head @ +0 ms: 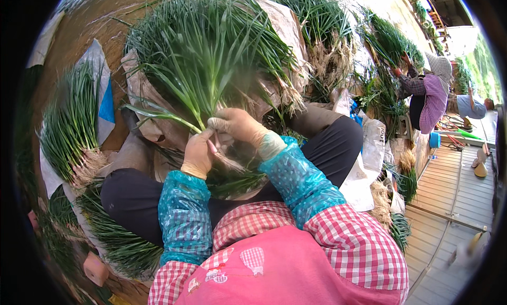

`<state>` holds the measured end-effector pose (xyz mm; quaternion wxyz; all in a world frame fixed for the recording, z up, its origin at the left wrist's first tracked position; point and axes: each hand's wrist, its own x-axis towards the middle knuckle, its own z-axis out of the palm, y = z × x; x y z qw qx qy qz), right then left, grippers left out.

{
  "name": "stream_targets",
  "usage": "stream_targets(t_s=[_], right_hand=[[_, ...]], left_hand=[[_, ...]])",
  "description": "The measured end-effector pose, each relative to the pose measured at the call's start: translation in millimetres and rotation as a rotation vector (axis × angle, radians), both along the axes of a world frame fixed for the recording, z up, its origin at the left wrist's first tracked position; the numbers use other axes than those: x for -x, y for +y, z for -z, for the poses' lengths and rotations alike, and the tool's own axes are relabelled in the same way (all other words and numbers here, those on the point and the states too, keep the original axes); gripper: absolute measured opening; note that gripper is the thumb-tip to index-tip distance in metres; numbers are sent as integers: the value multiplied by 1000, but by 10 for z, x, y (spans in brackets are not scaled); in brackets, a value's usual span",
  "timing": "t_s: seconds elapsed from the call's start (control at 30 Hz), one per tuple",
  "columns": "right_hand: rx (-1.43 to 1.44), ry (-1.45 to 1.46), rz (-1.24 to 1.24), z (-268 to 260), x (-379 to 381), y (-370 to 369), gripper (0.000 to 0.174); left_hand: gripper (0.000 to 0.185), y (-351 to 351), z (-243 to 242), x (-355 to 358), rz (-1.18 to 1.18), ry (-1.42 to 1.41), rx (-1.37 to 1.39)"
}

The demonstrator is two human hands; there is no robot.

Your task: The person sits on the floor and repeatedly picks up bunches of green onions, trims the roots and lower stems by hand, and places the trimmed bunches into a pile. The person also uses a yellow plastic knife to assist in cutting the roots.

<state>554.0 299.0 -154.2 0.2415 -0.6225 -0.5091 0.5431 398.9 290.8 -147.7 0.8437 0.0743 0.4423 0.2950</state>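
My left hand (pixel 198 151), in a pale thin glove, grips a green garlic plant (pixel 200 125) by the lower stem. The plant's pinkish base and pale roots (pixel 229 161) stick out to the right below my fingers. My right hand (pixel 239 127), gloved too, is closed on the stem just beside the left. Its fingertips hide part of the stem. One leaf (pixel 162 114) bends out to the left. Behind both hands lies a big heap of the same green plants (pixel 206 40), roots toward me, on pale woven sacking (pixel 158 95).
Bundled plants (pixel 75 123) lie at left on a sack; more leaves (pixel 119 230) lie beside my knee. Another rooted pile (pixel 328 36) stands at upper right. White sacks (pixel 366 162) sit by my right knee. A person (pixel 427 91) handles plants at far right. A pinkish block (pixel 96 268) lies lower left.
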Motion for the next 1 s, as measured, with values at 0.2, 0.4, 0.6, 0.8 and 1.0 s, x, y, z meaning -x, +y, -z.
stream_targets(t_s=[0.2, 0.4, 0.6, 0.8, 1.0], right_hand=[[-218, 155, 520, 133, -82, 99, 26], [-145, -672, -121, -109, 159, 168, 46], [-238, -475, 76, -37, 268, -20, 29], [-282, -108, 482, 194, 244, -102, 31], [150, 526, 416, -3, 226, 12, 35]], left_hand=[[33, -26, -11, 42, 70, 204, -172], [25, -78, 145, -51, 116, 404, -283], [14, -89, -31, -150, -39, 185, -133], [21, -125, -29, -105, -182, -37, -52], [21, -105, -94, -53, -232, -125, 31]])
